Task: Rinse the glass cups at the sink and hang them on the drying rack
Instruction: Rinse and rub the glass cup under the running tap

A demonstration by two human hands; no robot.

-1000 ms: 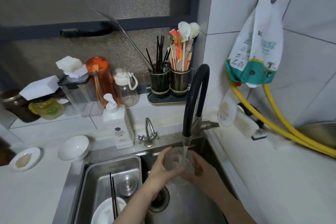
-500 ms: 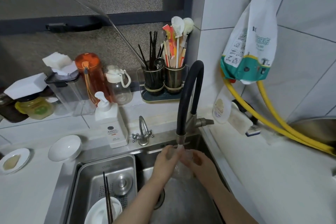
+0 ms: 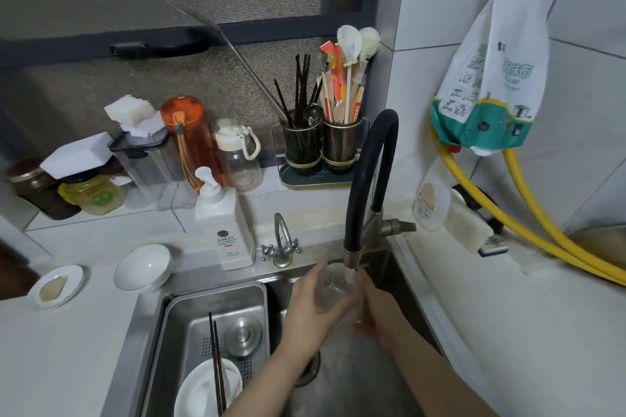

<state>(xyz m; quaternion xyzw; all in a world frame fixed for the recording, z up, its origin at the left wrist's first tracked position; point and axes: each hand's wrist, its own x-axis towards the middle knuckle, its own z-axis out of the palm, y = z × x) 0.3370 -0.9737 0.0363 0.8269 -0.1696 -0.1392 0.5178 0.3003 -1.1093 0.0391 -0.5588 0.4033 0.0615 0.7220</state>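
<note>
Glass cup (image 3: 333, 288) sits right under the black faucet (image 3: 367, 179), over the sink (image 3: 355, 379), a bit below the middle of the view. It's clear and see-through, mouth tilted up toward the spout, with water (image 3: 349, 276) running straight into it — lots of sparkle and bubbles inside, so the shape's edges are hard to make out. Left hand (image 3: 310, 310) is wrapped around it from 9 o'clock, fingers curled round the side and bottom. Right hand (image 3: 376, 311) is at the cup's 3 o'clock, touching it, but it's partly hidden behind the glass and blurry, so I can't tell if it's actually gripping or just resting against it.

At 7 o'clock from the cup there's a steel tray (image 3: 216, 301) in the sink holding a white plate (image 3: 203, 389) with dark chopsticks (image 3: 216, 366) lying across it. Soap bottle (image 3: 225, 227) stands at 10 o'clock, a white bowl (image 3: 142, 267) further out at 9 — both on the counter (image 3: 61, 349).
</note>
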